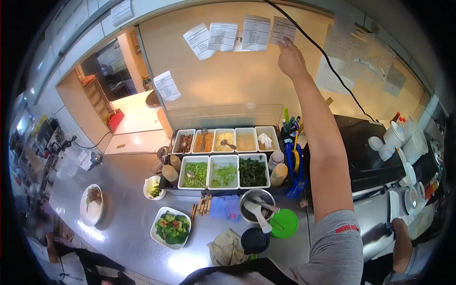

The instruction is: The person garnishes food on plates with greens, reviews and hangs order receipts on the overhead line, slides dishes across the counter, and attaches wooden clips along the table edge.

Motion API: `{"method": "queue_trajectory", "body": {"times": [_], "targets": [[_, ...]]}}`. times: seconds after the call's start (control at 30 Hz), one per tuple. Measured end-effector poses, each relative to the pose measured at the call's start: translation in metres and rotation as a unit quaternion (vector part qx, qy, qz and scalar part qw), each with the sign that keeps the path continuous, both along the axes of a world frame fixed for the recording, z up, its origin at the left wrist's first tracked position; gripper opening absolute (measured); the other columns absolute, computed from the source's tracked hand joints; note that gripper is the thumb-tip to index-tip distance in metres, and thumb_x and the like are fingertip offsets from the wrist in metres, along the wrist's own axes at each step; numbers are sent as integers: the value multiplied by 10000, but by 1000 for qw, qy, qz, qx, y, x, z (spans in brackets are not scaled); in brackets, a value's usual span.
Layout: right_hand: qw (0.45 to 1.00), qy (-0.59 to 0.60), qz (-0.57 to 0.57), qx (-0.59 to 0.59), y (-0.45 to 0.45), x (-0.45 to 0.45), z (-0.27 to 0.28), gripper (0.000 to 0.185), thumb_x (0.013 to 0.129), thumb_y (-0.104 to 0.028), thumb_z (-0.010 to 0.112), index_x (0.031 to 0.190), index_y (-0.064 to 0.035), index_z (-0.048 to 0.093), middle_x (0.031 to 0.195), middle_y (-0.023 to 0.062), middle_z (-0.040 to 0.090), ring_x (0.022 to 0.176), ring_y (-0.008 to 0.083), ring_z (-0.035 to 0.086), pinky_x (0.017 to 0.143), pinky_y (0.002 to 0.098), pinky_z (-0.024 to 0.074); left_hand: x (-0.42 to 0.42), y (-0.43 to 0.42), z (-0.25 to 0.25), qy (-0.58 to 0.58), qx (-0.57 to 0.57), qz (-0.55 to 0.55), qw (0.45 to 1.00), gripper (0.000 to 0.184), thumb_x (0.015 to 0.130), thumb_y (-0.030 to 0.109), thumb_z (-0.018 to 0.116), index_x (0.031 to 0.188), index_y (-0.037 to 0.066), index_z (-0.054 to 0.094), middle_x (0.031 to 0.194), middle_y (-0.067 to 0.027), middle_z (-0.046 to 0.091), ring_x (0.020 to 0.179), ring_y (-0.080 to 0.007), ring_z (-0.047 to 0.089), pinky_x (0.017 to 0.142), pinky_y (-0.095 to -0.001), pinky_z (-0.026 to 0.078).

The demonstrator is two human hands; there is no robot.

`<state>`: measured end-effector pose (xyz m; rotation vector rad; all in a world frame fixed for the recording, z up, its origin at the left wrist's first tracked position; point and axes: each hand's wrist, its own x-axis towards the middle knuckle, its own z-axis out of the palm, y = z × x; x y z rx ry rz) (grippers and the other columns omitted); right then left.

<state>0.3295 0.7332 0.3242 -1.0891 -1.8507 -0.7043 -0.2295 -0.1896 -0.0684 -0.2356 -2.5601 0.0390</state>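
Observation:
My right hand (pixel 291 58) is raised at the end of my stretched arm, fingers closed at the lower edge of a printed paper slip (pixel 283 29) on the wall. Left of it hang more printed slips, among them one slip (pixel 257 32) beside it and another slip (pixel 223 36) further left. My left hand is out of view. Below, on the steel counter (pixel 128 228), stands a square white bowl of broccoli (pixel 172 227) with brown pieces. A crumpled cloth (pixel 227 248) lies near my body.
White ingredient tubs (pixel 196 172) with chopped greens and toppings line the counter's back. A metal bowl with utensils (pixel 257 205), a green lid (pixel 284 223) and an oval dish (pixel 91 205) stand around. A black cable (pixel 327 59) crosses the wall. At right, a co-worker's hand (pixel 403 232) holds a knife-like tool.

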Motion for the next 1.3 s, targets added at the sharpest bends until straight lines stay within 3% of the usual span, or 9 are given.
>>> {"method": "queue_trajectory", "body": {"times": [0.1,0.37,0.5,0.57,0.6,0.7,0.83,1.07,1.3], "targets": [[989,-114,68,-59,-24,4,-21,342,790,-35,464,1083,-51,640,1236,187,535,1086,328,551,909,403,452,10,-20,-18,-107,444,186,870,202,787,183,529,674,22,578,625,-79,565,532,-216,539,469,-348,424],[813,-253,313,-420,-318,4,-59,279,856,-203,549,1095,-71,606,996,152,619,915,346,590,799,407,466,-133,41,-61,-242,710,31,660,230,822,211,509,899,20,613,834,-108,632,698,-209,599,537,-325,463],[734,-178,387,-529,-462,21,-99,346,778,-116,649,1120,-75,615,955,99,654,845,231,648,782,347,501,-233,76,-110,-349,860,63,367,271,853,283,537,956,67,665,915,-111,663,849,-281,623,603,-408,500],[662,-114,340,-658,-518,27,-135,386,775,-99,650,1155,-59,595,975,95,654,867,212,638,805,330,487,-220,101,-112,-424,779,-133,443,290,892,327,478,1071,99,488,856,-94,579,754,-258,548,575,-408,454],[628,-58,307,-712,-543,27,-160,405,789,-68,635,1188,-52,573,971,95,654,879,196,630,813,325,477,-147,155,-12,-344,850,19,399,250,920,359,441,966,115,468,744,-78,515,615,-207,487,503,-320,416],[520,172,198,-813,-606,13,-243,354,808,-33,607,1162,-36,592,994,77,654,897,146,611,800,293,474,-164,189,4,-347,755,-39,555,441,932,417,413,1215,80,430,985,-123,553,615,-192,544,511,-280,482],[478,213,138,-841,-667,-35,-330,328,833,-77,592,1157,-28,591,989,79,654,889,149,609,791,287,475,-176,201,30,-430,684,-123,576,501,939,362,431,1323,57,325,1074,-167,551,729,-241,633,589,-332,558],[476,191,119,-850,-741,-103,-404,308,876,-154,566,1150,-15,590,979,82,652,876,156,607,776,276,477,-206,214,7,-497,670,-184,519,334,847,30,417,1138,-132,407,941,-250,592,751,-333,664,602,-345,600],[493,195,132,-838,-764,-152,-427,311,876,-210,581,1136,-40,605,860,88,642,741,162,631,695,283,491,-103,180,25,-663,595,-238,387,364,945,247,465,1167,-41,457,1090,-202,592,988,-318,610,817,-436,532]]}}
